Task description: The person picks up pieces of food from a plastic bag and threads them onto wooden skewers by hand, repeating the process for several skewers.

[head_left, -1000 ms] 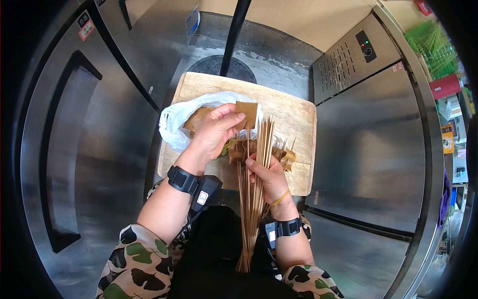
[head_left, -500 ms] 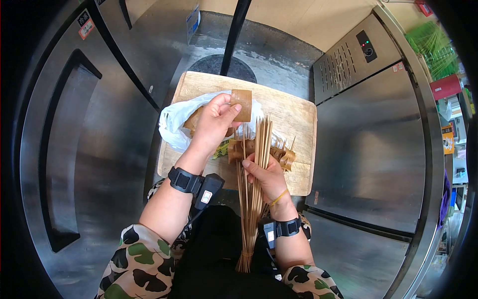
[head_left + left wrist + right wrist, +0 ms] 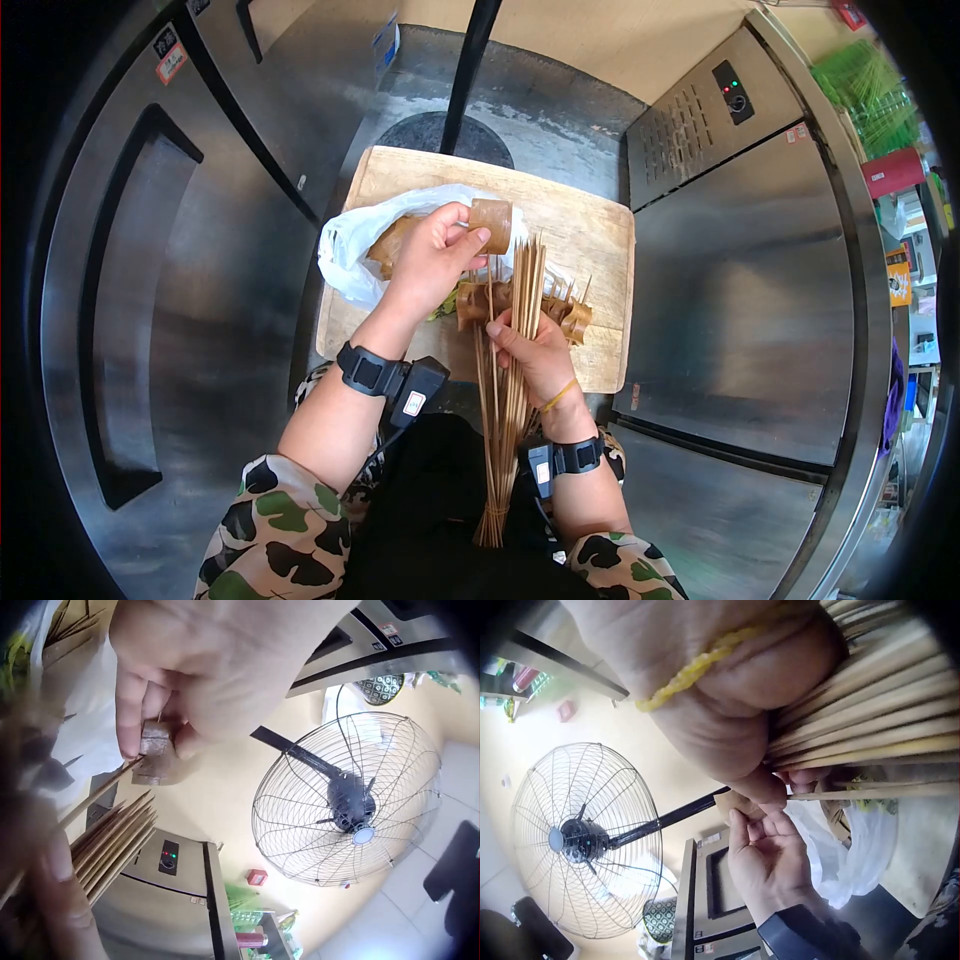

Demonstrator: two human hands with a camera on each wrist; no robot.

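In the head view my left hand (image 3: 435,250) pinches a brown square sheet of food (image 3: 491,222), like tofu skin, between thumb and fingers over the board. The left wrist view shows this sheet (image 3: 154,754) folded, with the pointed tip of one skewer (image 3: 101,796) right at its edge. A thick bundle of bamboo skewers (image 3: 512,410) is gripped in my right hand (image 3: 543,358), tips upward. That hand's thumb and finger hold the one skewer apart from the rest. Behind the bundle lie brown folded pieces (image 3: 577,322) threaded on skewers.
A wooden board (image 3: 590,225) lies under the work. On its left, a white plastic bag (image 3: 340,255) holds more brown sheets (image 3: 392,243). Steel cabinets stand at left (image 3: 215,300) and right (image 3: 740,300). A black pole (image 3: 470,80) rises behind the board.
My left hand raised the brown sheet a little, then lowered it; the sheet has gone from flat to bent over. My right hand with the skewers has barely moved.
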